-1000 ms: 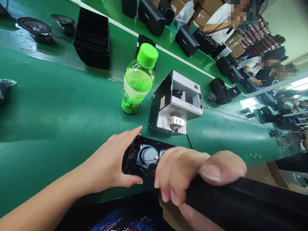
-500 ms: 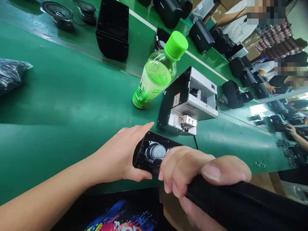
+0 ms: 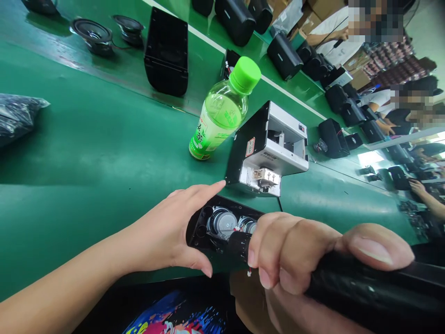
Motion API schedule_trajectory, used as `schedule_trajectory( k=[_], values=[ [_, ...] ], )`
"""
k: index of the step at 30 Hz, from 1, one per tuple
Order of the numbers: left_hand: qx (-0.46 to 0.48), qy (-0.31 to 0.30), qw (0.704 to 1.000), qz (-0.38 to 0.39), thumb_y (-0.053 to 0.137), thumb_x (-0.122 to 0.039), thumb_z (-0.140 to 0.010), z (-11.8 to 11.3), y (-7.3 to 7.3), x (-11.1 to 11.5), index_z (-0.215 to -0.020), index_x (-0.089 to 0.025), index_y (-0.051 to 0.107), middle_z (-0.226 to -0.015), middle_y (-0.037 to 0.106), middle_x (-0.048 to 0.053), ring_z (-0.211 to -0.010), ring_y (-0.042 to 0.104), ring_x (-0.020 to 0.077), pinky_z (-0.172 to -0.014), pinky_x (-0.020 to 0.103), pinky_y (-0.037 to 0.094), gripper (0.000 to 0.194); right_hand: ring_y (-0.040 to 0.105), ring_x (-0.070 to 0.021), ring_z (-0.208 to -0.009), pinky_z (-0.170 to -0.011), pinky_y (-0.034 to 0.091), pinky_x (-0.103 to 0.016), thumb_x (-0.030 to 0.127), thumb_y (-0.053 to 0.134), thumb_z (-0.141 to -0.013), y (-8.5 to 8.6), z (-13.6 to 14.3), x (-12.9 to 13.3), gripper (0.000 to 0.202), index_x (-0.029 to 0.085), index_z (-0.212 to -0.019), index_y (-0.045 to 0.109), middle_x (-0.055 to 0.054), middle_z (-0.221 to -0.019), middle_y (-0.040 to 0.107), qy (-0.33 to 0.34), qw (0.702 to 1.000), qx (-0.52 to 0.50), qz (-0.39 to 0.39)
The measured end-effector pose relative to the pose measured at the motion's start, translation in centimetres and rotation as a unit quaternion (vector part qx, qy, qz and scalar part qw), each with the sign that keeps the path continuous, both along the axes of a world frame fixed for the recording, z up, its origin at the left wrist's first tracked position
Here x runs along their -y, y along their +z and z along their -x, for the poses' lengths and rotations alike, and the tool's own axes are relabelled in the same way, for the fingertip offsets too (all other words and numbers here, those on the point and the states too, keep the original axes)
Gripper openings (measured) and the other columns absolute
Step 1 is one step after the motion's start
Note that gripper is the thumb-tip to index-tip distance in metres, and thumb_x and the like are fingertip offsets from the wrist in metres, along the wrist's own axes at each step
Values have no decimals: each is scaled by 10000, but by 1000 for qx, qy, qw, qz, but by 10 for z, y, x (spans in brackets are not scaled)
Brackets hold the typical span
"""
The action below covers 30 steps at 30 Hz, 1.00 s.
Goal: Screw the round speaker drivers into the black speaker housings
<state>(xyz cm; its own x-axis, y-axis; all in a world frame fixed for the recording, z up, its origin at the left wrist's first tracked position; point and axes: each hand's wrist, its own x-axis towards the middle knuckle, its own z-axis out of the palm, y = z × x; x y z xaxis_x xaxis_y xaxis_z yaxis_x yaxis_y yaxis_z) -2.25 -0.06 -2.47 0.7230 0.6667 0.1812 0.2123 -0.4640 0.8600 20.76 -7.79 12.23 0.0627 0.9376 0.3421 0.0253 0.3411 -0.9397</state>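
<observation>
My right hand (image 3: 295, 250) is wrapped round a black electric screwdriver (image 3: 375, 287), its thumb along the top. The driver's nose points left, over a black speaker box (image 3: 198, 236) lying with its inside upward. Two round speaker units (image 3: 224, 222) sit in the box; fingers partly cover the second. The driver's tip cannot be made out. At the box's left end, my left hand (image 3: 177, 227) is open, with thumb and fingers spread about that end. Its thumb stands apart from the near side. A small white plug (image 3: 249, 273) hangs below the driver's nose.
Behind the box stand a silver and black machine (image 3: 269, 153) and a green tea bottle (image 3: 220, 111). Farther back are a black speaker shell (image 3: 167, 51) and loose speakers (image 3: 92, 35). A plastic bag (image 3: 19, 116) lies left. Other people work at the right.
My right hand and the screwdriver have moved right and closer to me, uncovering part of the second speaker unit. My left thumb has swung outward from the box. The view has shifted slightly.
</observation>
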Motion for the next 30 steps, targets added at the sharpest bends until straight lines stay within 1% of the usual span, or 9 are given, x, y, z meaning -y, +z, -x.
schedule_trajectory(
  k=[4,6,9,12,15,18,21,25,30],
  values=[
    [27,53,998,-26,1081,-778,-978,7,5,11,-1758,-506,744,-2137,434,91,-1906,570,453,-1453,696,647,892,873,-304,-832,-803,823,-514,706,1093,-979,16,1,-9,566,484,-1437,845,34,-853,777,20,999,24,32],
    [29,73,995,-56,1007,-628,-1106,6,6,15,-1529,-445,872,-2112,486,62,-1900,580,416,-1478,704,624,480,882,-314,-865,-815,822,-527,706,1093,-973,23,1,-8,563,485,-1424,839,35,-850,766,17,999,20,29],
    [34,66,992,-104,918,-499,-1189,4,10,14,-1368,-411,944,-2029,610,81,-1846,644,405,-1455,742,639,202,862,-297,-808,-781,809,-506,658,1111,-974,27,0,1,534,487,-1402,840,57,-805,727,12,1000,19,21],
    [29,54,991,-118,855,-413,-1226,3,15,11,-1288,-425,996,-1952,696,97,-1779,712,407,-1395,755,685,154,706,-190,-564,-669,745,-402,540,1079,-1058,24,-2,14,353,439,-1310,853,118,-694,614,-9,1000,2,-1],
    [31,62,990,-120,821,-378,-1238,1,17,10,-1234,-445,1019,-1920,726,88,-1741,738,405,-1375,751,699,209,511,-102,-396,-582,648,-321,446,828,-1283,17,-2,21,116,375,-1195,854,158,-598,508,-67,995,-57,-38],
    [35,69,989,-125,802,-380,-1246,0,17,11,-1227,-460,1022,-1919,723,81,-1725,745,392,-1364,735,707,235,587,-107,-399,-566,618,-325,414,601,-1385,13,-2,23,354,367,-1160,870,142,-592,610,-101,990,-91,-45],
    [23,51,991,-125,801,-363,-1246,1,17,11,-1233,-455,1022,-1922,715,88,-1737,733,377,-1379,709,701,240,728,-128,-488,-598,633,-343,466,589,-1387,16,-3,22,386,369,-1169,891,107,-705,796,-92,991,-97,-33],
    [34,62,990,-126,756,-363,-1269,0,14,12,-1202,-431,1013,-1939,690,64,-1759,703,358,-1416,688,675,274,779,-160,-552,-655,661,-365,549,578,-1381,23,-4,22,479,363,-1052,872,87,-666,784,-74,992,-105,0],
    [42,59,991,-111,754,-339,-1258,-2,6,14,-1231,-461,1004,-1994,629,-3,-1768,687,358,-1441,692,656,279,713,-154,-562,-677,685,-370,537,780,-1303,14,-4,22,203,409,-1276,934,92,-728,733,-91,988,-123,-20]
  ],
)
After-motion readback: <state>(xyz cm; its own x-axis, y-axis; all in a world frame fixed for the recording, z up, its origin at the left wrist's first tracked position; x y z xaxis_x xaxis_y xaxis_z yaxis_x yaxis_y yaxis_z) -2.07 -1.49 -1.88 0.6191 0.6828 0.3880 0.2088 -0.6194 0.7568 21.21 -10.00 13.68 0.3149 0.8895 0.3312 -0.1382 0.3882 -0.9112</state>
